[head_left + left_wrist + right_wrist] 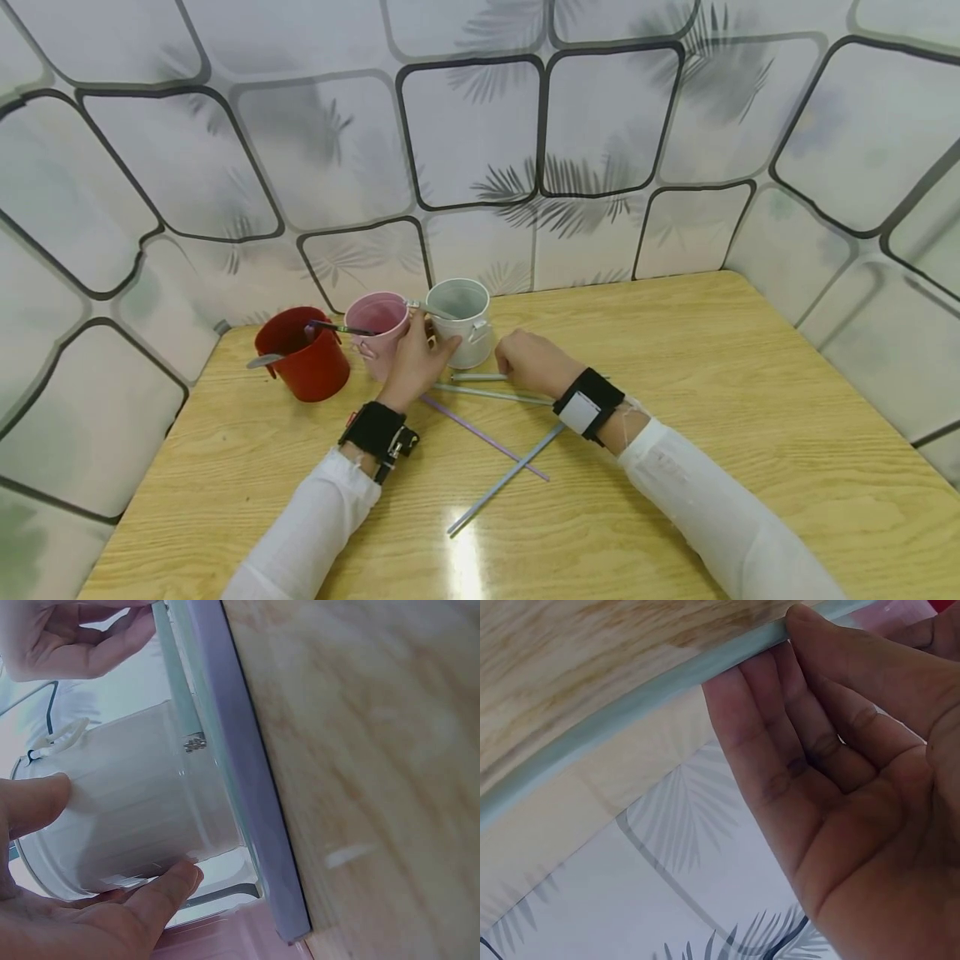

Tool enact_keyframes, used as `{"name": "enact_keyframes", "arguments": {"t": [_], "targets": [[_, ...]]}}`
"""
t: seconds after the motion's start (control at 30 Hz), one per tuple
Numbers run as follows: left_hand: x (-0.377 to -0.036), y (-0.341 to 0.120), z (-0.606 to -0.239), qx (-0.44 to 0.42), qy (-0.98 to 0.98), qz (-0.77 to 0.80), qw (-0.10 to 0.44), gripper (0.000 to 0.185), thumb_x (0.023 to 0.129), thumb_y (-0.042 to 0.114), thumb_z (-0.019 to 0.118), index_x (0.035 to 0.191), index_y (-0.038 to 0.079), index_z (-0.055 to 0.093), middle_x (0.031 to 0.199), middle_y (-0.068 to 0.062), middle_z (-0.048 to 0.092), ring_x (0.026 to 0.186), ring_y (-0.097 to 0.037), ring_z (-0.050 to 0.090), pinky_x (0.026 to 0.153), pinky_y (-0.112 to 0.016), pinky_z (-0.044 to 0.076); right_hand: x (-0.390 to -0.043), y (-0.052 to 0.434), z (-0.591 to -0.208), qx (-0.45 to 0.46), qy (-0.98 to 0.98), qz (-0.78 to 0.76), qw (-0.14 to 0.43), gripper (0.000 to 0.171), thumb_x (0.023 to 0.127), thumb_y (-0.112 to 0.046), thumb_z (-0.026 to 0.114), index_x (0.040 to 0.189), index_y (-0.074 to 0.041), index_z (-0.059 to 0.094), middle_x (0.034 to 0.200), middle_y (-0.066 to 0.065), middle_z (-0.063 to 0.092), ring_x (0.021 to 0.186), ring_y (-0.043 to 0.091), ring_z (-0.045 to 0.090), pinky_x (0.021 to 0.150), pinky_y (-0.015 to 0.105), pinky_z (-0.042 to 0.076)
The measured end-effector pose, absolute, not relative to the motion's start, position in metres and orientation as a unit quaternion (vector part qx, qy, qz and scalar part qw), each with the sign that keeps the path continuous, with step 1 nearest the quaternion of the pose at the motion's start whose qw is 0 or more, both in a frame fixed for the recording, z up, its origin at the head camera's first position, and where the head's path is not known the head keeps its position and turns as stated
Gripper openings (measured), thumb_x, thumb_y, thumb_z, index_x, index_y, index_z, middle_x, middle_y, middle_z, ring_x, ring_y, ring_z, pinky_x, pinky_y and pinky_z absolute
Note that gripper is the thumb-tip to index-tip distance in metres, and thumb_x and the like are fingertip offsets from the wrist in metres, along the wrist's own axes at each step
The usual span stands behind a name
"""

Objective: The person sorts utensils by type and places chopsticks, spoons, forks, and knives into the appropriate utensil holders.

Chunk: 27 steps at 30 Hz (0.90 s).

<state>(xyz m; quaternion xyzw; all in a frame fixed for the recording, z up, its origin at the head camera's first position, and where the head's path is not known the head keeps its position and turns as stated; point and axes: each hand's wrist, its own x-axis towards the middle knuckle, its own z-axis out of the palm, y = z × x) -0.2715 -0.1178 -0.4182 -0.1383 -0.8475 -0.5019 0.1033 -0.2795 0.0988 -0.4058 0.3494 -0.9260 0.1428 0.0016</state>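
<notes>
Three small buckets stand in a row at the back of the wooden table [712, 400]: red [303, 358], pink [377, 323] and white [463, 321]. My left hand [433, 348] grips the white bucket [127, 817] from its left side, thumb [34, 802] and a finger [169, 881] on its wall. My right hand [512, 357], just right of that bucket, pinches one end of a pale green straw [480, 377] lying on the table; the fingertips [795, 630] close on the straw [667, 679].
More straws lie between my wrists: another pale green one [495, 393], a purple one [483, 437] and a grey-blue one [506, 479]. Spoon handles stick out of the red bucket [262, 361] and the white one [429, 309]. Patterned panels wall the table.
</notes>
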Motion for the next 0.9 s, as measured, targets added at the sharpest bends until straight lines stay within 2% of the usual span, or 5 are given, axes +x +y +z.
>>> {"name": "enact_keyframes", "arguments": {"t": [0.27, 0.5, 0.9], "targets": [[-0.27, -0.118, -0.417, -0.14, -0.847, -0.503, 0.101, 0.062, 0.097, 0.008, 0.072, 0.146, -0.006, 0.037, 0.143, -0.037, 0.051, 0.13, -0.049, 0.055, 0.107, -0.058, 0.047, -0.274, 0.099, -0.4, 0.351, -0.925, 0.146, 0.001, 0.02, 0.08, 0.016, 0.069, 0.08, -0.003, 0.074, 0.078, 0.001, 0.068, 0.072, 0.014, 0.062, 0.065, 0.029, 0.056], [-0.27, -0.118, -0.417, -0.142, -0.844, -0.508, 0.099, 0.062, 0.097, 0.009, 0.072, 0.146, -0.006, 0.037, 0.144, -0.036, 0.051, 0.131, -0.048, 0.054, 0.108, -0.059, 0.045, -0.27, 0.101, -0.395, 0.338, -0.931, 0.139, -0.003, 0.02, 0.08, 0.015, 0.069, 0.081, -0.005, 0.074, 0.081, 0.001, 0.069, 0.075, 0.015, 0.064, 0.066, 0.032, 0.057], [-0.27, -0.118, -0.416, -0.146, -0.847, -0.5, 0.104, 0.061, 0.097, 0.008, 0.072, 0.145, -0.007, 0.038, 0.142, -0.037, 0.052, 0.129, -0.049, 0.056, 0.106, -0.059, 0.047, -0.263, 0.11, -0.389, 0.346, -0.932, 0.109, -0.003, 0.016, 0.087, 0.009, 0.07, 0.086, -0.007, 0.072, 0.087, 0.003, 0.07, 0.081, 0.017, 0.065, 0.071, 0.032, 0.058]]}}
